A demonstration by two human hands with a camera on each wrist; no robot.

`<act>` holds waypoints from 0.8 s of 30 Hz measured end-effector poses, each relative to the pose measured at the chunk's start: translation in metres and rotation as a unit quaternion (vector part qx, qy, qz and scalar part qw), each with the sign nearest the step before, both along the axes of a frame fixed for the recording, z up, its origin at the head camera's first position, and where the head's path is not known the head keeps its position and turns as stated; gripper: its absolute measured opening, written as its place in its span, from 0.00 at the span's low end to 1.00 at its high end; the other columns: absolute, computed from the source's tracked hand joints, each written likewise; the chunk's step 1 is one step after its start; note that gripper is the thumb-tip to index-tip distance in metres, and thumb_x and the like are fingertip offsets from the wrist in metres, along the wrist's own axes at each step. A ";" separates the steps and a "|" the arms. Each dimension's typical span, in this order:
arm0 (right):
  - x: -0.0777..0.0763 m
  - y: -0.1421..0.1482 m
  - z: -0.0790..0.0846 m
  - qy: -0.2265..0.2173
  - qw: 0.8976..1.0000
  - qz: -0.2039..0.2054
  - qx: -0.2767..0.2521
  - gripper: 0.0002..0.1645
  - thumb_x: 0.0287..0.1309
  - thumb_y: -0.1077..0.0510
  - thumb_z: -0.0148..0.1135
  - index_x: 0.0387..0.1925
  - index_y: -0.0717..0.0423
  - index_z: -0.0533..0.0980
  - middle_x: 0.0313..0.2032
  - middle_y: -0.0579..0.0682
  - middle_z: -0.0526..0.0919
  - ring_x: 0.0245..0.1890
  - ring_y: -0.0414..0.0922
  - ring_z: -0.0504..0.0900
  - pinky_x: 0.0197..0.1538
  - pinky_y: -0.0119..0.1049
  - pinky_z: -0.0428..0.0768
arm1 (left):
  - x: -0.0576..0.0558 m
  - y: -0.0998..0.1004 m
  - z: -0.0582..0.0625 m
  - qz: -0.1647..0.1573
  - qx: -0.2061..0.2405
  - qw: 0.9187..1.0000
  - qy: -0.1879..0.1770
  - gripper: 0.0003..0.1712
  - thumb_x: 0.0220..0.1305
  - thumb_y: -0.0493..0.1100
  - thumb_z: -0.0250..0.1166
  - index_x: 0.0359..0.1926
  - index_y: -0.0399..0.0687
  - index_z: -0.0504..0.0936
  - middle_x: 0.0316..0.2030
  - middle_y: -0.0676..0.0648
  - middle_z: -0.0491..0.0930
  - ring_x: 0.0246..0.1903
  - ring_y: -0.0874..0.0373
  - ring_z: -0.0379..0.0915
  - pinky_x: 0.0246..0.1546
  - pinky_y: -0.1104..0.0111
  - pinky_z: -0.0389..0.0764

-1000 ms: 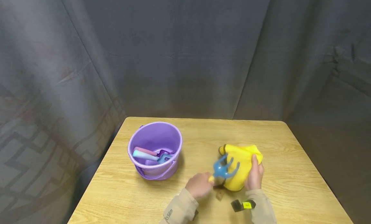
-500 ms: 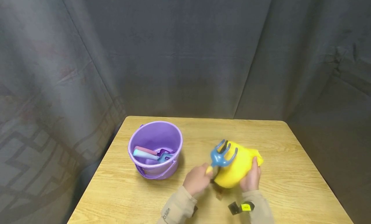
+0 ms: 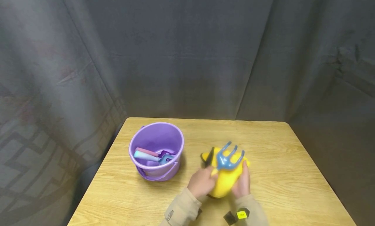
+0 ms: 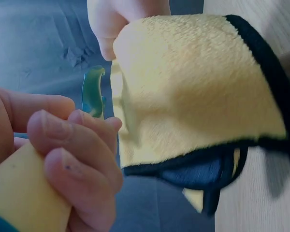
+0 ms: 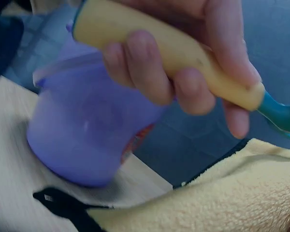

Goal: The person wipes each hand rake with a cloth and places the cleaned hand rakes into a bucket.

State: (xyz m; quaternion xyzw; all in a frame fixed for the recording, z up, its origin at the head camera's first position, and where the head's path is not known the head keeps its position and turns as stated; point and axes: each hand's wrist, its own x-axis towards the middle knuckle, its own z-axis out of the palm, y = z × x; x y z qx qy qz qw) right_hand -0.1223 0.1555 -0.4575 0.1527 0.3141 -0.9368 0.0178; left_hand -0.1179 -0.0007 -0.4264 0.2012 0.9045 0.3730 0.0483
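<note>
- Left grip [image 3: 202, 183]: fingers curled firmly round what they hold; in the left wrist view the fingertips [image 4: 58, 128] sit bunched together.
- Right grip [image 3: 241, 184]: holding too, thumb pointing away from the body, the other fingers mostly hidden.
- Left forearm [image 3: 182, 209]: sleeved, slanting inward from the bottom edge of the head view.
- Right forearm [image 3: 256, 213]: sleeved, also leaning inward.
- The 2 hands: near each other, apart.
</note>
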 end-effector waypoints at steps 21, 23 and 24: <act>0.004 -0.008 0.000 -0.008 0.993 0.062 -0.096 0.39 0.59 0.32 0.32 0.67 0.39 0.38 0.46 0.42 0.73 0.47 0.39 0.72 0.63 0.33 0.52 | 0.000 0.004 -0.005 0.017 -0.056 0.998 -0.002 0.09 0.60 0.45 0.54 0.32 0.44 0.75 0.18 0.51 0.69 0.16 0.60 0.64 0.16 0.70 0.65; 0.004 -0.007 0.001 -0.016 0.993 0.059 -0.105 0.38 0.59 0.32 0.32 0.67 0.38 0.39 0.45 0.42 0.74 0.46 0.39 0.73 0.62 0.33 0.53 | 0.001 0.005 -0.005 0.021 -0.055 0.998 -0.005 0.09 0.59 0.45 0.55 0.31 0.45 0.75 0.18 0.51 0.68 0.16 0.59 0.63 0.16 0.69 0.65; 0.003 -0.007 0.000 -0.018 0.991 0.059 -0.116 0.37 0.59 0.32 0.32 0.66 0.37 0.41 0.45 0.43 0.74 0.46 0.40 0.73 0.62 0.33 0.53 | 0.001 0.005 -0.005 0.023 -0.053 0.998 -0.006 0.08 0.59 0.46 0.55 0.30 0.45 0.74 0.18 0.51 0.68 0.16 0.59 0.63 0.16 0.69 0.65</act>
